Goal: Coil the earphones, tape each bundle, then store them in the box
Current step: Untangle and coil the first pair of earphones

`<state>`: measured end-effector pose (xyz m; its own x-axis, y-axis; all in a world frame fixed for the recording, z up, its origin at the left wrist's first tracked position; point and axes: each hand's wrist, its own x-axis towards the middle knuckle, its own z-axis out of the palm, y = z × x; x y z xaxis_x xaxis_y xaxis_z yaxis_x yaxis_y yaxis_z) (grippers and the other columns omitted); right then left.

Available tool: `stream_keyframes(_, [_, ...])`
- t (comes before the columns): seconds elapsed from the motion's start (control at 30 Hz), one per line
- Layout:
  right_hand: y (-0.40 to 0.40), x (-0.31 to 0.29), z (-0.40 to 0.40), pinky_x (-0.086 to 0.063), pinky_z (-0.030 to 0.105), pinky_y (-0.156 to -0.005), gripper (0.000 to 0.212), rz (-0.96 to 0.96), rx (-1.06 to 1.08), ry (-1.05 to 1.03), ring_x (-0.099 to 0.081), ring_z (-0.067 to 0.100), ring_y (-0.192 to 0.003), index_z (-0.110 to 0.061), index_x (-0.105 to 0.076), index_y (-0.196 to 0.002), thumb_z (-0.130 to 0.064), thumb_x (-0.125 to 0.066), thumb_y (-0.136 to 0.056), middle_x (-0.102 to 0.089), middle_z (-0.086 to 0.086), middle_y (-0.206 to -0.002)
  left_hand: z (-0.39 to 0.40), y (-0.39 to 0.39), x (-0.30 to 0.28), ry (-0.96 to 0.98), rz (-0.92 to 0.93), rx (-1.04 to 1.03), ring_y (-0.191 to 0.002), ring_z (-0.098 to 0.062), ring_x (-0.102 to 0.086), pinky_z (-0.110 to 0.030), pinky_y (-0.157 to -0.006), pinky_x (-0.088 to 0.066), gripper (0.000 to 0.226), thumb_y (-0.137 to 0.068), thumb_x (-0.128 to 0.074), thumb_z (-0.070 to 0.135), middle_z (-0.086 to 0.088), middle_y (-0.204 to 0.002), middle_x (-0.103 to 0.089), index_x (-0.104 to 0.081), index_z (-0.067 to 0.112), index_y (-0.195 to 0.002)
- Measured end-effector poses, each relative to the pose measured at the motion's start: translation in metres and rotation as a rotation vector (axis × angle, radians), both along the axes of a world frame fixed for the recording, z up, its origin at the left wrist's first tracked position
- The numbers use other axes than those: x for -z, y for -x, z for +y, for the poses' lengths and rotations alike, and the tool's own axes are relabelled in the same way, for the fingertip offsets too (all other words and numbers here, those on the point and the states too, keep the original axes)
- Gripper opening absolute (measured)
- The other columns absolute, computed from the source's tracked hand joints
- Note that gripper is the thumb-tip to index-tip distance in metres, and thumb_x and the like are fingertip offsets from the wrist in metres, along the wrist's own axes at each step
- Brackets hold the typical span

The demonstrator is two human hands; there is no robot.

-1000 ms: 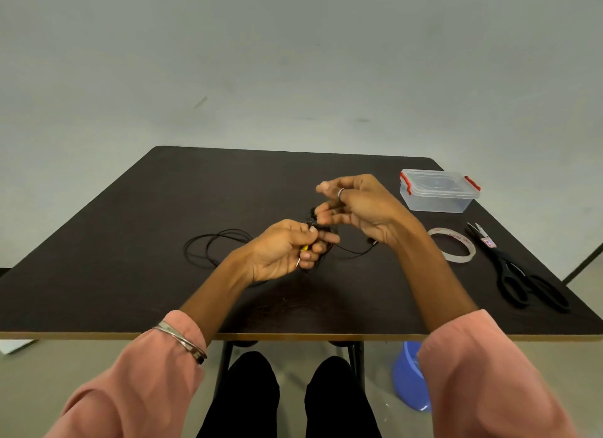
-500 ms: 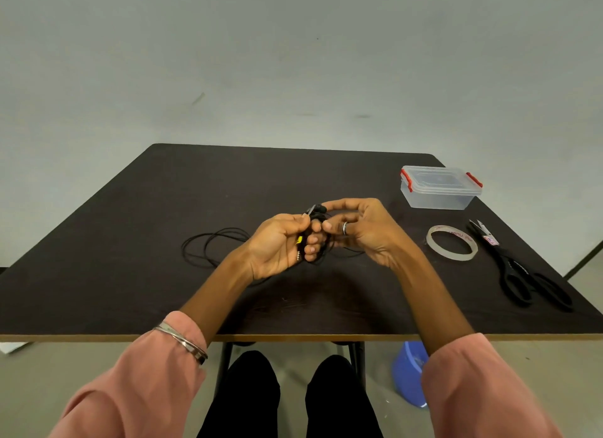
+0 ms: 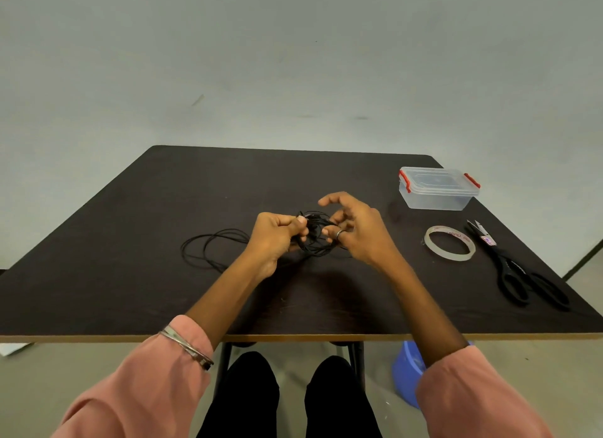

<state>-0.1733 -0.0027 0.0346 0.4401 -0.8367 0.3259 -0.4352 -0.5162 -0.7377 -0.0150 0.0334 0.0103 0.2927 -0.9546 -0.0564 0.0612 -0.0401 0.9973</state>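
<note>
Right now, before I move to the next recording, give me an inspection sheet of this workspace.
Surface: dark table, light edge band along the near side.
Job's things: black earphone bundle held between both hands; second black earphone lying loosely looped on the table to the left; clear box with red clips, lid on, far right; tape roll flat beside it.
Clutter: black scissors right of the tape.
Hands: left hand grips the bundle; right hand works the bundle with curled fingers, forefinger raised.
Cables: only the earphone cords.
Surroundings: plain grey wall; blue bucket on the floor under the table's right side.
</note>
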Motion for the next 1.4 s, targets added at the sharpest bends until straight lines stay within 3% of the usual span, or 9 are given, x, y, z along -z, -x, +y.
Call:
stream_keyframes(0.13, [-0.003,0.004,-0.003,-0.047,0.030,-0.084,0.047,0.279,-0.034,0.190,-0.058,0.025,-0.094,-0.015,-0.053,-0.132,-0.001,-0.057,-0.088,-0.059,0.012,-0.101,-0.001,-0.007,0.005,0.028,-0.444,0.099,-0.069,-0.014,-0.057,-0.035,-0.071,-0.049,0.030,-0.095,-0.057,0.016,-0.004,-0.068,-0.064,-0.069,0.011,-0.069])
stream_keyframes(0.23, [-0.006,0.006,-0.005,-0.047,0.037,-0.085,0.045,0.405,-0.020,0.239,-0.053,0.028,-0.098,-0.013,-0.054,-0.132,-0.001,-0.051,-0.088,-0.052,0.010,-0.105,0.000,-0.008,0.003,0.072,-0.688,0.173,-0.062,-0.016,-0.051,-0.039,-0.064,-0.046,0.027,-0.095,-0.056,0.018,-0.014,-0.065,-0.061,-0.068,0.014,-0.071])
stream_keyframes(0.33, [-0.005,0.006,-0.004,-0.048,0.038,-0.082,0.037,0.376,0.036,0.234,-0.054,0.026,-0.096,-0.012,-0.062,-0.119,-0.001,-0.051,-0.086,-0.054,0.009,-0.103,0.004,-0.005,-0.005,0.094,-0.811,0.204,-0.053,-0.009,-0.046,-0.027,-0.056,-0.038,0.027,-0.096,-0.055,0.019,0.001,-0.057,-0.054,-0.064,0.015,-0.072])
stream_keyframes(0.43, [-0.005,0.010,-0.004,-0.047,0.034,-0.077,0.032,0.346,0.045,0.218,-0.054,0.024,-0.091,-0.012,-0.065,-0.110,0.001,-0.052,-0.084,-0.053,0.006,-0.097,0.005,-0.006,-0.007,0.104,-0.753,0.223,-0.062,-0.011,-0.053,-0.028,-0.064,-0.044,0.026,-0.096,-0.054,0.019,0.001,-0.067,-0.061,-0.066,0.016,-0.074])
stream_keyframes(0.6, [-0.002,0.014,-0.008,-0.036,0.009,-0.067,0.026,0.254,-0.006,0.097,-0.056,0.019,-0.088,-0.012,-0.064,-0.099,0.005,-0.053,-0.083,-0.058,0.003,-0.094,0.007,-0.007,0.001,0.132,-0.559,0.273,-0.074,-0.016,-0.058,-0.031,-0.069,-0.048,0.026,-0.099,-0.048,0.014,-0.002,-0.077,-0.064,-0.067,0.021,-0.081])
stream_keyframes(0.87, [-0.001,0.017,-0.010,-0.049,0.020,-0.077,0.022,-0.031,-0.056,-0.138,-0.065,0.008,-0.084,-0.017,-0.064,-0.092,0.004,-0.059,-0.087,-0.069,-0.004,-0.086,0.001,-0.008,0.001,0.280,-0.766,0.099,-0.063,-0.005,-0.060,-0.022,-0.066,-0.052,0.018,-0.096,-0.055,0.012,-0.002,-0.075,-0.069,-0.071,0.006,-0.098])
stream_keyframes(1.13, [-0.017,0.023,0.001,-0.053,0.033,-0.074,0.022,0.077,0.232,0.268,-0.063,0.018,-0.077,-0.007,-0.065,-0.102,-0.005,-0.058,-0.082,-0.069,0.005,-0.086,-0.002,0.003,0.007,0.317,-1.108,-0.157,-0.071,-0.027,-0.061,-0.044,-0.062,-0.055,0.027,-0.100,-0.046,0.019,-0.012,-0.084,-0.060,-0.068,0.002,-0.098])
stream_keyframes(1.33, [-0.010,0.024,0.000,-0.045,0.016,-0.072,0.026,0.060,0.175,0.216,-0.056,0.008,-0.076,-0.008,-0.068,-0.106,-0.002,-0.057,-0.083,-0.070,0.004,-0.093,0.003,0.001,-0.005,0.181,-0.716,0.040,-0.057,-0.009,-0.063,-0.010,-0.053,-0.044,0.021,-0.097,-0.052,0.011,-0.003,-0.068,-0.065,-0.068,0.007,-0.084])
stream_keyframes(1.4, [-0.008,0.024,-0.001,-0.038,0.004,-0.070,0.028,0.051,0.183,0.212,-0.055,0.004,-0.075,-0.009,-0.066,-0.108,0.000,-0.058,-0.083,-0.068,0.001,-0.094,0.005,0.002,-0.011,0.060,-0.525,0.147,-0.057,-0.007,-0.062,-0.010,-0.048,-0.042,0.025,-0.097,-0.050,0.010,-0.003,-0.066,-0.063,-0.066,0.008,-0.078])
